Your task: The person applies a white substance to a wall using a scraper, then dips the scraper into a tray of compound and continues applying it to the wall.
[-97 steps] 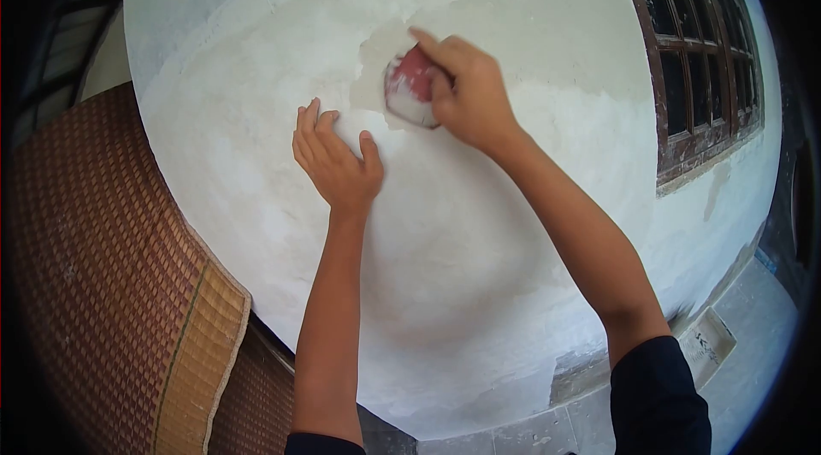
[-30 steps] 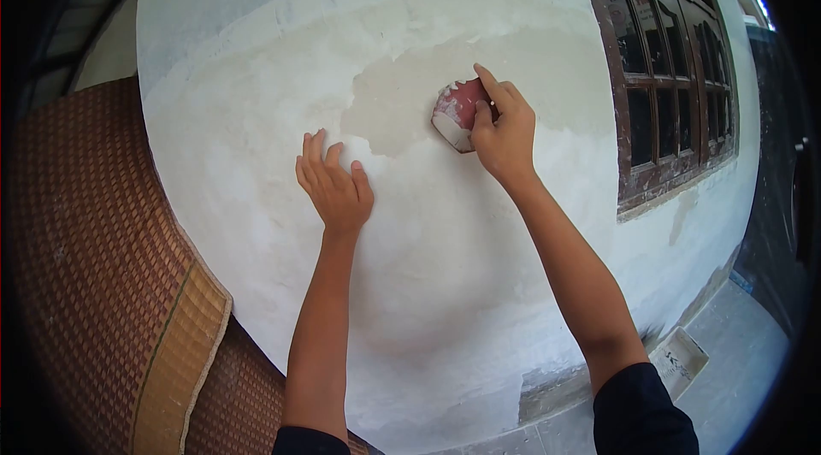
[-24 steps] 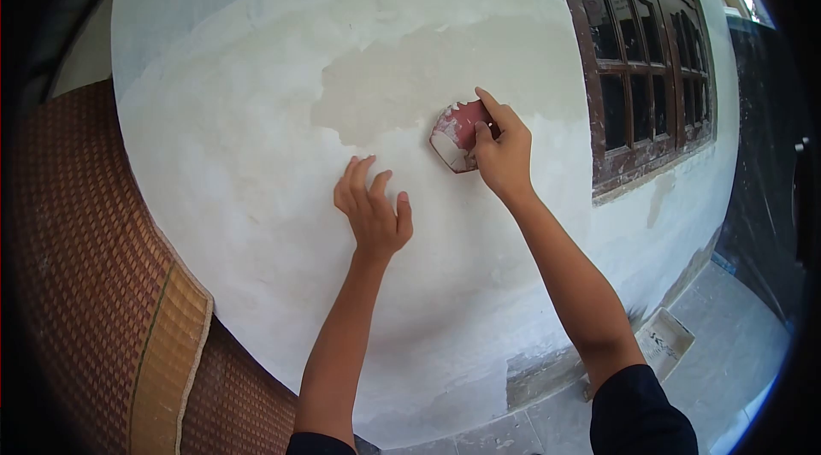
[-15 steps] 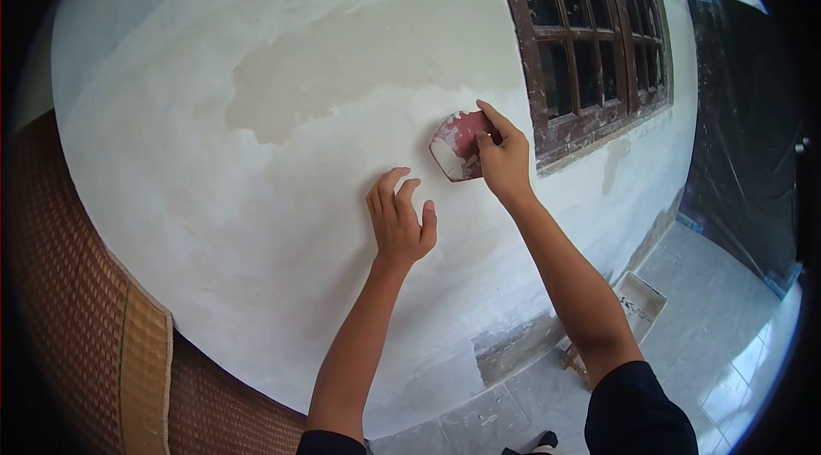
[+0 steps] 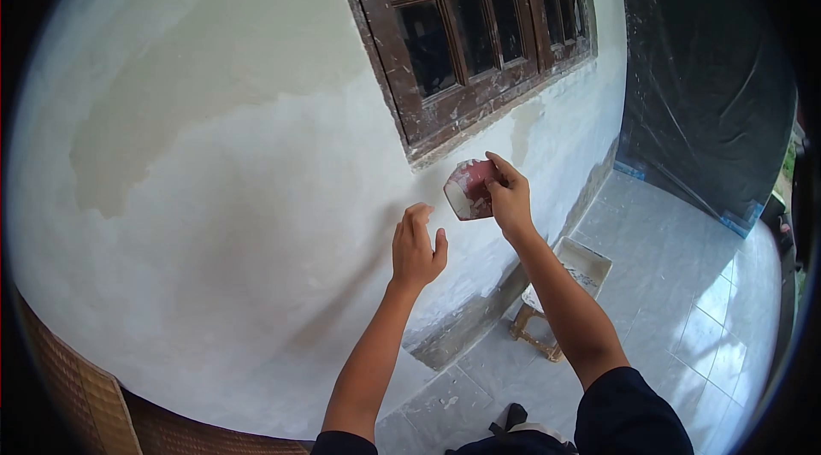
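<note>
My right hand [image 5: 510,201] grips a flat red scraper [image 5: 475,187] by its right edge. White paste is smeared over the scraper's face and left side. To its lower left, my left hand [image 5: 418,251] is raised with its thumb apart from the fingers and nothing in it. Behind both hands is the white plastered wall [image 5: 248,224], with a darker beige patch at its upper left. The hands are just below the wooden window frame [image 5: 445,117].
A white tray [image 5: 590,262] with paste residue rests on a small wooden stool [image 5: 537,337] at the wall's foot. Black plastic sheeting [image 5: 701,87] hangs at the right. Woven matting [image 5: 77,378] lies at the lower left. Grey floor tiles [image 5: 633,310] extend to the right.
The view has swung right, bringing the window, tray and stool nearer the middle. The scraper remains in my right hand, and my left hand's fingers are closer together.
</note>
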`<state>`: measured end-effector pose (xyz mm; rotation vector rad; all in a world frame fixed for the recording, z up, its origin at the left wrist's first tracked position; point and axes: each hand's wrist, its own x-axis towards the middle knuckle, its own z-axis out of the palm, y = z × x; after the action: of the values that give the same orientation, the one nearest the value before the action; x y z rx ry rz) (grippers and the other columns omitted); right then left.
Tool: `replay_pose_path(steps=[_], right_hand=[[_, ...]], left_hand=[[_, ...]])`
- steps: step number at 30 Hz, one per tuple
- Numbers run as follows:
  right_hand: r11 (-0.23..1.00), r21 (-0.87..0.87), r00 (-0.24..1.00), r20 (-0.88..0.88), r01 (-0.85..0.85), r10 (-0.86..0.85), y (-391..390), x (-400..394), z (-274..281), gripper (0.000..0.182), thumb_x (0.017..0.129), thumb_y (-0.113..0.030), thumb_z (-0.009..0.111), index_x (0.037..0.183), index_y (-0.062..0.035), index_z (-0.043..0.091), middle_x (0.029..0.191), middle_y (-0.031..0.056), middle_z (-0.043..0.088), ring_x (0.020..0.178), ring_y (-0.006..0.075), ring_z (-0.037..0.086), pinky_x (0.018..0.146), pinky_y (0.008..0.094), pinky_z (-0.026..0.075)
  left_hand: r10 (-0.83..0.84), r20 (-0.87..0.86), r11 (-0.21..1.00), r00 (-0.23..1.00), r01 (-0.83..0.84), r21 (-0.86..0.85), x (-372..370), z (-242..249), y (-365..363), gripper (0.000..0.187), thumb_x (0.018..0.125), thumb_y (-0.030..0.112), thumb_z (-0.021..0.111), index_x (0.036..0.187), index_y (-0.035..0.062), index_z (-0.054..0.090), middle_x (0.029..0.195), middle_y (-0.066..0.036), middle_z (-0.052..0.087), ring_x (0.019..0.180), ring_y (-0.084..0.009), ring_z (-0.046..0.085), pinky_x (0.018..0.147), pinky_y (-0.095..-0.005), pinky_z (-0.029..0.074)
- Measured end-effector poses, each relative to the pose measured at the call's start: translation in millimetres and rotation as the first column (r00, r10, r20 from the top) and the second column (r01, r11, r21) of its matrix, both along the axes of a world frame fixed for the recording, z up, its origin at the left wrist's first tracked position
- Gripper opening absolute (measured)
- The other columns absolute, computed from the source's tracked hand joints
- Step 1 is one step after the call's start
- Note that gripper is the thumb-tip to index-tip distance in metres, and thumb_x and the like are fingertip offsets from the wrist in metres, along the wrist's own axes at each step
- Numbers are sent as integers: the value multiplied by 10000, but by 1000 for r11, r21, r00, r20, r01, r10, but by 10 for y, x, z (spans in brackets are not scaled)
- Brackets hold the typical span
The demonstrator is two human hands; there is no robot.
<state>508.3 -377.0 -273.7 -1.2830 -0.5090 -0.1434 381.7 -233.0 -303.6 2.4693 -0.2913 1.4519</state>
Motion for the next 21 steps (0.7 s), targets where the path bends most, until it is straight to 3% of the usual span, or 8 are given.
replay_pose_path(steps=[2,4,9,15,18,21], right_hand=[[1000,-17,998,-58,11,-12,-218,140,-146,459,841,45,517,1291,-10,587,1037,153,665,912,178,625,840,302,493],[999,-39,993,-117,21,-25,-446,283,-303,458,841,44,519,1291,-12,588,1029,152,664,915,181,625,841,302,493],[991,-23,971,-198,131,-133,-904,604,-714,422,853,30,522,1269,0,591,1022,155,658,895,186,623,830,303,498],[981,-60,952,-238,184,-193,-1352,894,-1185,358,883,3,509,1233,33,577,1035,134,660,907,184,627,827,309,502],[977,-23,905,-373,212,-205,-1504,929,-1306,258,899,3,504,1137,46,593,1031,123,655,907,171,627,810,304,506],[979,-68,895,-398,192,-203,-1634,1021,-1600,241,917,14,485,1142,38,569,1060,96,642,919,158,616,818,295,506]], left_hand=[[-19,-47,999,999,17,-34,183,-150,-155,483,778,23,610,1219,27,412,1163,-186,521,889,-311,557,812,-425,442],[-43,-173,987,984,16,-157,346,-281,-330,418,808,71,590,1195,35,438,1160,-167,536,1025,-341,553,847,-431,436],[-78,-291,980,954,19,-199,730,-597,-715,333,827,73,572,1148,29,493,1137,-155,560,1032,-344,556,879,-439,444],[-156,-355,965,922,66,-253,1052,-976,-1166,285,851,83,558,1126,14,527,1124,-163,574,1039,-357,553,904,-441,448],[-206,-412,952,888,83,-296,1157,-1172,-1287,277,865,93,550,1129,11,530,1132,-168,575,1039,-364,552,903,-443,449],[-252,-454,940,854,105,-324,1259,-1385,-1332,260,879,105,543,1119,6,536,1147,-171,578,1034,-371,553,902,-448,450]])
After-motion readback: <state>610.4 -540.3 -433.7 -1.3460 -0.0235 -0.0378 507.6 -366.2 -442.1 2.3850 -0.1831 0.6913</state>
